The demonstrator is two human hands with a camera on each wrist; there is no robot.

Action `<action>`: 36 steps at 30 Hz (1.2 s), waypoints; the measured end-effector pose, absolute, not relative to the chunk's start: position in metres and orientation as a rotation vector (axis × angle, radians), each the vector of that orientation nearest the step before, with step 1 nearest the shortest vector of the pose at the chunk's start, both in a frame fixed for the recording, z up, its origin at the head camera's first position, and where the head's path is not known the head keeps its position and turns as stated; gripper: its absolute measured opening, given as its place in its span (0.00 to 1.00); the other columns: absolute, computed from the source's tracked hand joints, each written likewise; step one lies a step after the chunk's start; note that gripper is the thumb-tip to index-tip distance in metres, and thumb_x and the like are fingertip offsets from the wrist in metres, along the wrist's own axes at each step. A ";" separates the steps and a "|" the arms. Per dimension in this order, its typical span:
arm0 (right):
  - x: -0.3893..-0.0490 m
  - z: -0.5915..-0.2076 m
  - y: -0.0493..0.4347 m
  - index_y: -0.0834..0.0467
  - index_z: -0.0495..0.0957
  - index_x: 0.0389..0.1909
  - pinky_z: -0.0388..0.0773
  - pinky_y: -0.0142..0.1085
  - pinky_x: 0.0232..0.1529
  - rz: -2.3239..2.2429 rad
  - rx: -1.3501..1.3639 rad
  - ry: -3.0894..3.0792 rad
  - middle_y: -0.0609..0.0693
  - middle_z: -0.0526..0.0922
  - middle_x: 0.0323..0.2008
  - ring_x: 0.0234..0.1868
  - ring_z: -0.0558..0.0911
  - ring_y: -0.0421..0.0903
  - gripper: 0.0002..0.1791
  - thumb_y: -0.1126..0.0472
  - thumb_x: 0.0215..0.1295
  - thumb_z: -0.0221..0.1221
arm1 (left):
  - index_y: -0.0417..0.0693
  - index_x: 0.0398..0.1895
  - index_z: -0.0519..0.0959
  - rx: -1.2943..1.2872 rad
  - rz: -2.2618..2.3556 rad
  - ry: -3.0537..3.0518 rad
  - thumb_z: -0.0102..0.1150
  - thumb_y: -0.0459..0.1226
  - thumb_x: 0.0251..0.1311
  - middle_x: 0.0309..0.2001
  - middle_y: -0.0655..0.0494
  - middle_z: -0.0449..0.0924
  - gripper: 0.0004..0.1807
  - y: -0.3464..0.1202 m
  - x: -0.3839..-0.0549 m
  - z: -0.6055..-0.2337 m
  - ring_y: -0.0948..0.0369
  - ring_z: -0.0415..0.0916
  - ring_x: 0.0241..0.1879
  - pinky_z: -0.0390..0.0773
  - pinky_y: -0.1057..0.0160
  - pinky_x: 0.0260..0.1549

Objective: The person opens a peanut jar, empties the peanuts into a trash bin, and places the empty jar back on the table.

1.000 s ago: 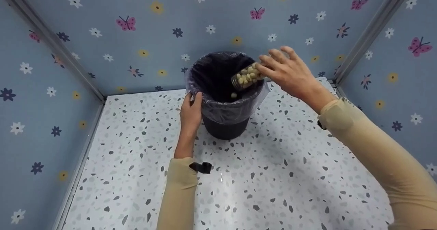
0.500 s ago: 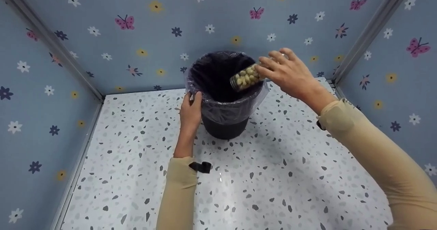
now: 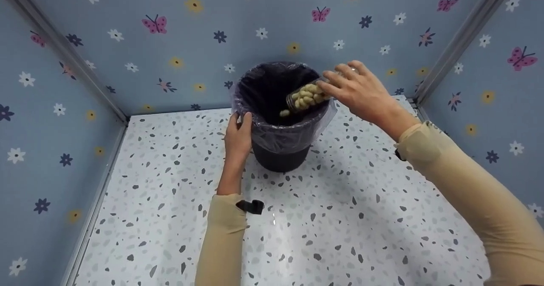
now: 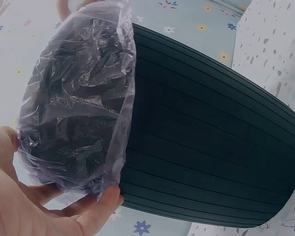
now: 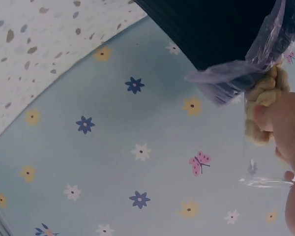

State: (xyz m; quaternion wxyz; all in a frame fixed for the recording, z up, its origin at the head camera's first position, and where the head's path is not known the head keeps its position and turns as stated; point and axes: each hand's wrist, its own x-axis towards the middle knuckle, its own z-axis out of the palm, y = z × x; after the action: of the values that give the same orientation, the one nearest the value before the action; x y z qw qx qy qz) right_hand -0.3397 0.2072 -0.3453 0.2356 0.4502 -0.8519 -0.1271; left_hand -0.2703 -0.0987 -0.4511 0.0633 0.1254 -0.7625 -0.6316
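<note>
and there it goes: your right hand (image 3: 363, 92) has its fingers curled round the jar (image 3: 305, 97), tipped mouth-down over the bin (image 3: 280, 160), one loose nut (image 3: 284, 113) just past the lip. your left hand (image 3: 239, 139) grips the liner (image 3: 289, 139) at the bin's left rim, fingers bent round it. best tilt gently, mouth well inside the bin, liner pinned firmly so nothing slips outside.
</note>
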 end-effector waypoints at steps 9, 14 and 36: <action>-0.341 -0.336 0.205 0.53 0.67 0.68 0.54 0.53 0.66 -0.463 1.252 -2.325 0.56 0.68 0.67 0.66 0.64 0.60 0.43 0.71 0.50 0.71 | 0.49 0.73 0.61 0.385 -1.897 -2.304 0.43 0.58 0.69 0.68 0.46 0.64 0.36 -0.097 -0.272 -0.452 0.54 0.63 0.66 0.63 0.57 0.63; -0.342 -0.332 0.205 0.54 0.66 0.69 0.52 0.53 0.67 -0.530 1.271 -2.329 0.57 0.66 0.68 0.67 0.62 0.60 0.42 0.70 0.51 0.71 | 0.50 0.74 0.59 0.358 -1.913 -2.308 0.43 0.58 0.69 0.69 0.47 0.63 0.36 -0.097 -0.271 -0.450 0.54 0.63 0.66 0.63 0.57 0.62; -0.341 -0.328 0.208 0.56 0.64 0.70 0.54 0.54 0.66 -0.506 1.270 -2.340 0.58 0.66 0.68 0.66 0.63 0.61 0.44 0.71 0.50 0.70 | 0.49 0.74 0.59 0.352 -1.925 -2.301 0.43 0.58 0.69 0.69 0.47 0.63 0.36 -0.099 -0.270 -0.448 0.55 0.62 0.66 0.63 0.58 0.62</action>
State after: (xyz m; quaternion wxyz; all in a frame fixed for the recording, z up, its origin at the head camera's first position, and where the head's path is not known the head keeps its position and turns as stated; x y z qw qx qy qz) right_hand -0.3409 0.2078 -0.3276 0.2141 0.4578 -0.8434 -0.1826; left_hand -0.2696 -0.0990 -0.4479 0.0603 0.1163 -0.7603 -0.6362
